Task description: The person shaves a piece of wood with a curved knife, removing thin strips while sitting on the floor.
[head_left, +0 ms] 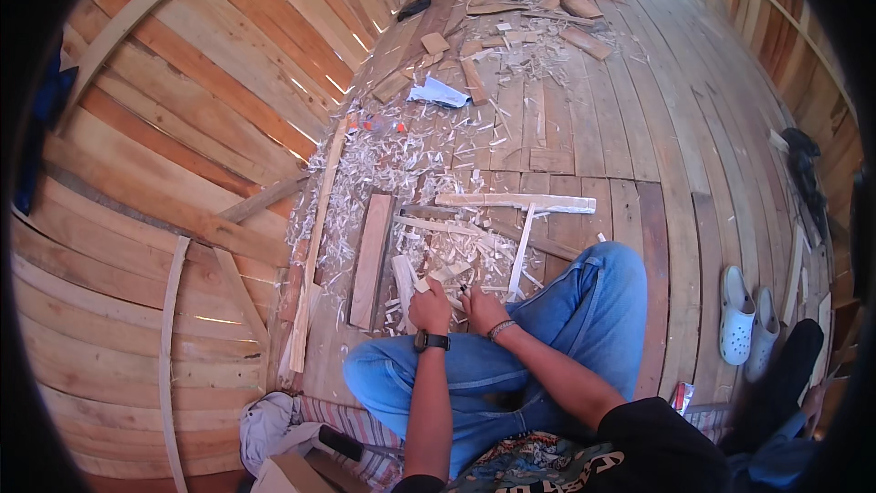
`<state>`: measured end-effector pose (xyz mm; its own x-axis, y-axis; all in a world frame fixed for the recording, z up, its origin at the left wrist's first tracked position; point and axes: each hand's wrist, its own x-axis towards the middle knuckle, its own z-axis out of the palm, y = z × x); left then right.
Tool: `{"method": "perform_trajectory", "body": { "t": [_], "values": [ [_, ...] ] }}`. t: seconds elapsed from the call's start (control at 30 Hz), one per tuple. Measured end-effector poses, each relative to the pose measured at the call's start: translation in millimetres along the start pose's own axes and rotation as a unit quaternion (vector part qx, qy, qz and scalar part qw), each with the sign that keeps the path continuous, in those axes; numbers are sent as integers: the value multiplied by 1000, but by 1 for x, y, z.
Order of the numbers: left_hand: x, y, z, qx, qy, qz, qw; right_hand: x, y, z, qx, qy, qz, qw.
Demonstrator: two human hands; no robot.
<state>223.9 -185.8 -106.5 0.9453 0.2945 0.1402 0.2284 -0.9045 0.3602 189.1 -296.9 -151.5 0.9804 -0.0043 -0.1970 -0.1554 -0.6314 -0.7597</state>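
Note:
Over my crossed legs, both hands are close together. My left hand (431,309) is closed round a small pale piece of wood (450,271), which sticks out past the fingers. Just to its right, my right hand (484,312) grips a thin dark tool (464,289); its blade or tip is too small to make out. Wood shavings (452,242) cover the floorboards in front of the hands. A thick reddish plank (372,260) lies left of them, and a long pale wood strip (520,251) slants to their right.
A whittled pale bar (516,203) lies crosswise ahead. Beyond it are a bluish-white cloth (440,93) and a heap of offcuts (547,5). Pale clogs (737,315) stand at right, near another person's dark-clothed leg (776,379). A plank wall (182,137) rises on the left.

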Motion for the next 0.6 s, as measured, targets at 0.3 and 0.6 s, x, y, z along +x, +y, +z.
{"method": "perform_trajectory", "body": {
  "t": [0.3,0.6],
  "values": [
    [-2,2,1,8,-2,0,1000,7,16,-4,-4,-15,41,999],
    [-1,7,0,-5,-25,-2,1000,16,54,20,-140,-57,-10,988]
  ]
}}
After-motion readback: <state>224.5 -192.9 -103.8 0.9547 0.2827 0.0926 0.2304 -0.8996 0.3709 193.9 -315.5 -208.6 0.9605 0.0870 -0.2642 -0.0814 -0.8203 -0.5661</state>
